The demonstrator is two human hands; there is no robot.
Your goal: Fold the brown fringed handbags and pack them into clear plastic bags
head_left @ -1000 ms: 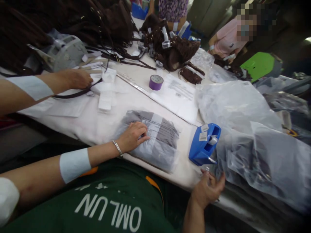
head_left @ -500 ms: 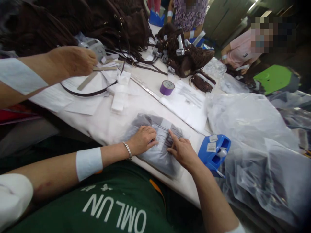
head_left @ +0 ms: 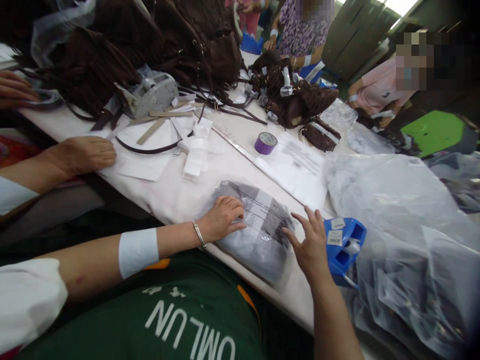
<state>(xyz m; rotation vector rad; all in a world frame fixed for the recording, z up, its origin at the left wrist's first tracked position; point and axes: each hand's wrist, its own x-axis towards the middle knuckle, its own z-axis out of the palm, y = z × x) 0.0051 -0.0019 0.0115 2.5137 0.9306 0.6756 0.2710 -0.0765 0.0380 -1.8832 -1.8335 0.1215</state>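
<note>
My left hand [head_left: 224,216] is resting, fingers loosely curled, on the filled clear plastic package [head_left: 262,247] lying at the near edge of the white cloth-covered desk [head_left: 150,201]; its grey contents are already sitting inside, its closure not showing clearly. My right hand [head_left: 315,245] is hovering open at its side. Beyond, dark brown fringed bags [head_left: 313,97] are lying outside such packaging.
</note>
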